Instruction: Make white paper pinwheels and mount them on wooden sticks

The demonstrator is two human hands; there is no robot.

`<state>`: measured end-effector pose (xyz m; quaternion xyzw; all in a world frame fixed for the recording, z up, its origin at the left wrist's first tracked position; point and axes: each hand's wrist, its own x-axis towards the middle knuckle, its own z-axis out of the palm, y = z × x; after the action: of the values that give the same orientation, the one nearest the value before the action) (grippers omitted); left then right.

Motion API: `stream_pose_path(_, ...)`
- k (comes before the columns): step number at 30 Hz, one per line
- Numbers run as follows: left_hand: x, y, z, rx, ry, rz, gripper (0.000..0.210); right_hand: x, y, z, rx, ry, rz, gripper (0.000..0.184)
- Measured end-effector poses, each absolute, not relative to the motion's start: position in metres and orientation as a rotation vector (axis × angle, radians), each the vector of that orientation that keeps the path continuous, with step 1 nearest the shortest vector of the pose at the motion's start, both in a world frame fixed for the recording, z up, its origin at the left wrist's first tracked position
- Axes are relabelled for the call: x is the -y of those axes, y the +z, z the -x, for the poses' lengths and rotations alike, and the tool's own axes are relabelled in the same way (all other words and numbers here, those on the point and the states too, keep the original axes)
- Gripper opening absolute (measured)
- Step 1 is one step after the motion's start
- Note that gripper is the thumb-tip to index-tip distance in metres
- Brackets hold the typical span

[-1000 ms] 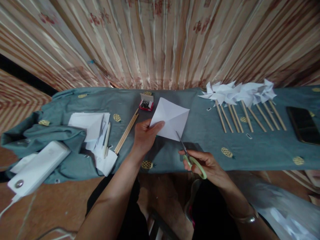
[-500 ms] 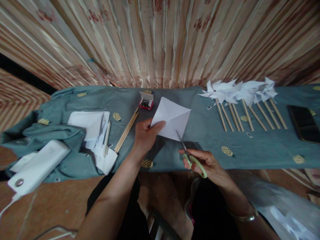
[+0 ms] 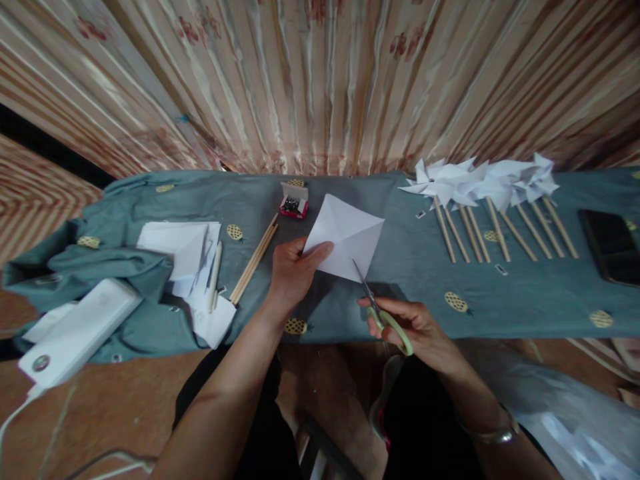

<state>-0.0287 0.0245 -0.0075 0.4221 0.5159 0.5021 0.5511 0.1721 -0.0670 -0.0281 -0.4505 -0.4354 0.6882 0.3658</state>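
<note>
A square sheet of white paper [image 3: 350,230] with diagonal creases is pinched at its left corner by my left hand [image 3: 294,270], thumb on top. My right hand [image 3: 407,327] is closed round the green handles of a pair of scissors [image 3: 376,310]. Their blades reach over the paper's lower right part, the tip short of the centre; whether a cut runs there I cannot make out. Just beyond my left hand stands an open red-and-white box [image 3: 294,201] of small metal pins. Several thin wooden sticks [image 3: 254,263] lie left of that hand.
Several white paper pinwheels [image 3: 480,187] on sticks lie at the right, with a dark phone [image 3: 607,243] beyond them. At the left are stacked papers [image 3: 173,240], a pale pen-like stick [image 3: 215,273] and a white device [image 3: 80,333] with a cable. A patterned green cloth [image 3: 415,280] covers the table.
The hands, paper and scissors hold nearly the same pose. The whole view has shifted very slightly.
</note>
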Motion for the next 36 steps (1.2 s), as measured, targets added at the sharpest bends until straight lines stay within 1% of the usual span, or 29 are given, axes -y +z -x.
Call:
stream_pose_path(11, -0.0226, -0.0064, 0.0286, -1.210, 1.187, -0.981, 0.016, 0.0679, -0.0324, -0.1706, 1.078, 1.742, 1.273, 0.042)
stream_pose_path(19, -0.0232, -0.0097, 0.0293, -1.216, 1.166, -1.001, 0.019, 0.0672, -0.0332, -0.1699, 1.059, 1.736, 1.270, 0.039)
stream_pose_path(36, -0.0174, -0.0106, 0.0270, -1.229, 1.127, -1.029, 0.019, 0.0669, -0.0352, -0.1686, 1.050, 1.713, 1.275, 0.043)
